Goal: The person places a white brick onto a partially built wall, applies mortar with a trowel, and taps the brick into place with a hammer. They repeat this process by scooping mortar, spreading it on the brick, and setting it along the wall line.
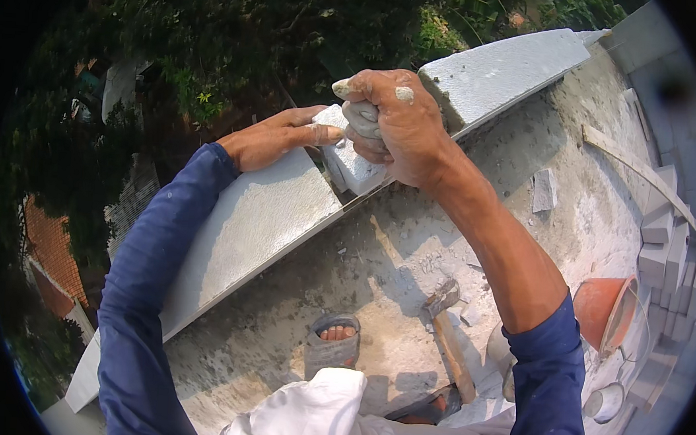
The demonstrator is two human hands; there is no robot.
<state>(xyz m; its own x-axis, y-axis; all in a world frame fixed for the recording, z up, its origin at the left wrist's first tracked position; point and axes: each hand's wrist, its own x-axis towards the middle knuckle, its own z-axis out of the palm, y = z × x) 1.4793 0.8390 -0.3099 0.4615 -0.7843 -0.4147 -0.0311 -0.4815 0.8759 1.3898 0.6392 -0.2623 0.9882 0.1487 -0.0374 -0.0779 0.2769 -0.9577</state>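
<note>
A short white block [354, 160] sits in the gap of a row of pale blocks along a wall top. My left hand [277, 140] lies at its left end, thumb on the upper face and fingers toward the far edge, gripping it. Above the block my right hand [393, 125] is closed in a fist, smeared with grey mortar; nothing shows in it. The fist hides part of the block, and whether they touch I cannot tell. A long white block [261, 212] adjoins on the left. Another long block [504, 75] lies to the right, past an open gap.
A hammer [448, 335] with a wooden handle lies by my sandalled feet. Right of it are an orange bucket [597, 308], a metal can [604, 402], a wooden strip [638, 171] and stacked blocks [669, 245]. A broken block piece [544, 190] lies on the floor. Beyond the wall are trees.
</note>
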